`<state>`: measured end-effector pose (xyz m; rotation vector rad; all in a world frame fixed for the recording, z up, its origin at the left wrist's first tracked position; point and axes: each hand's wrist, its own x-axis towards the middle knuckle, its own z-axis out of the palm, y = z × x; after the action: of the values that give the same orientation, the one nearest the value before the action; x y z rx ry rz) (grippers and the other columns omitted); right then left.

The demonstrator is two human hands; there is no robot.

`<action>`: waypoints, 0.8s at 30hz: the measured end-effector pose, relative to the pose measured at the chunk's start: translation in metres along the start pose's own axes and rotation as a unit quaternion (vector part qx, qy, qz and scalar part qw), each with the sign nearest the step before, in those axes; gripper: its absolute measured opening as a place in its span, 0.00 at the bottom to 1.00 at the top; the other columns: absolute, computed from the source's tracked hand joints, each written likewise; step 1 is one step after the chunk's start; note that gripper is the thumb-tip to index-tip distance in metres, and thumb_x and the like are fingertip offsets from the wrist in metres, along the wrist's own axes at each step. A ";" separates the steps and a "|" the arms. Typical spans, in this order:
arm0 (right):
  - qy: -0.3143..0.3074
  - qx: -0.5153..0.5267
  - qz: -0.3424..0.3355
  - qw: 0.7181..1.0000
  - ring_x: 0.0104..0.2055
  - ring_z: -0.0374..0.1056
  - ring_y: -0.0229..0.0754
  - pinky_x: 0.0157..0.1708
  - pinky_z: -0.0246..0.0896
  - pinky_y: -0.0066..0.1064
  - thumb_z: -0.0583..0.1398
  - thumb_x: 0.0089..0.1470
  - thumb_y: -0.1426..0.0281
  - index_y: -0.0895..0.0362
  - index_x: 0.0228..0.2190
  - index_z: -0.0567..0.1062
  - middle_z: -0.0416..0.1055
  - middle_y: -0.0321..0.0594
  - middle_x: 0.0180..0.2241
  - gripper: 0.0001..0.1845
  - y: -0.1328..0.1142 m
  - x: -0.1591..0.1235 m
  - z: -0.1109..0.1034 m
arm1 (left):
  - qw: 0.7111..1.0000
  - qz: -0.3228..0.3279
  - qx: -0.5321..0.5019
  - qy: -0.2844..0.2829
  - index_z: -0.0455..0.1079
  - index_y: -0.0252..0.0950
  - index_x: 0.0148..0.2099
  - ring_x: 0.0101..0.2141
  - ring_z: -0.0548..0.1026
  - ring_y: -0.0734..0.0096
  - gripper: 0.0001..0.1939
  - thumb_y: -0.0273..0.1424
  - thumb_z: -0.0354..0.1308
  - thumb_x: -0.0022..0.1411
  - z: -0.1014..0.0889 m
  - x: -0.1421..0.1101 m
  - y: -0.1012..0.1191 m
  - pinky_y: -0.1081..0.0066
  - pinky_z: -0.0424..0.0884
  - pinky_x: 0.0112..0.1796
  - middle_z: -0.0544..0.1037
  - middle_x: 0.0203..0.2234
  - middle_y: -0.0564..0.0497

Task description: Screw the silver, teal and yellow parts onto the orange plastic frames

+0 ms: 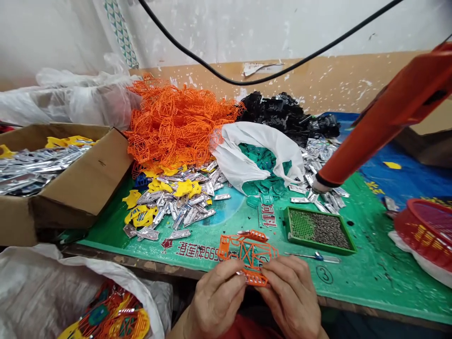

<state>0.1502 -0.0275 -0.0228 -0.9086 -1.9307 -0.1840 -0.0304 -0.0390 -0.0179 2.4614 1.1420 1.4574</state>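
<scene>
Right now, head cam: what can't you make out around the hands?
Head view:
Orange plastic frame: lower part hidden by left hand and right hand.
Green tray: small dark contents too small to identify.
Red basket: cut off by right edge.
Orange tool: body cut off by right edge.

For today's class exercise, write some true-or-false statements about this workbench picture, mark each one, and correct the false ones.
1. The left hand and right hand both hold an orange plastic frame. True.
2. The black pieces sit inside the cardboard box. False: the black pieces lie heaped behind the white bag.
3. The right hand grips the screwdriver. False: the screwdriver lies on the green mat, apart from the hand.
4. The white bag holds green pieces. True.
</scene>
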 end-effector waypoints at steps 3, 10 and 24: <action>-0.002 0.005 0.000 1.000 0.35 0.67 0.42 0.40 0.59 0.40 0.59 0.55 0.75 0.59 0.33 0.74 0.75 0.41 0.29 0.03 0.000 0.000 0.000 | 1.000 -0.009 -0.025 -0.011 0.66 0.34 0.46 0.39 0.78 0.71 0.12 0.18 0.52 0.60 -0.002 0.003 0.001 0.75 0.76 0.40 0.78 0.37 0.44; 0.002 0.012 0.005 1.000 0.35 0.67 0.42 0.41 0.58 0.40 0.59 0.54 0.74 0.58 0.32 0.74 0.75 0.40 0.29 0.02 0.001 0.000 -0.001 | 0.997 -0.013 -0.071 -0.011 0.67 0.33 0.44 0.37 0.78 0.73 0.13 0.16 0.54 0.58 -0.002 0.007 0.002 0.77 0.75 0.40 0.79 0.35 0.44; 0.012 0.033 0.022 0.999 0.34 0.66 0.42 0.40 0.59 0.40 0.60 0.54 0.73 0.58 0.31 0.73 0.74 0.40 0.29 0.01 -0.004 0.000 -0.002 | 0.994 -0.030 -0.104 -0.005 0.67 0.32 0.42 0.35 0.78 0.73 0.11 0.15 0.54 0.58 -0.004 0.011 0.006 0.78 0.75 0.38 0.79 0.33 0.45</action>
<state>0.1494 -0.0313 -0.0209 -0.9013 -1.8812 -0.1045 -0.0270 -0.0372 -0.0053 2.2729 0.9952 1.4641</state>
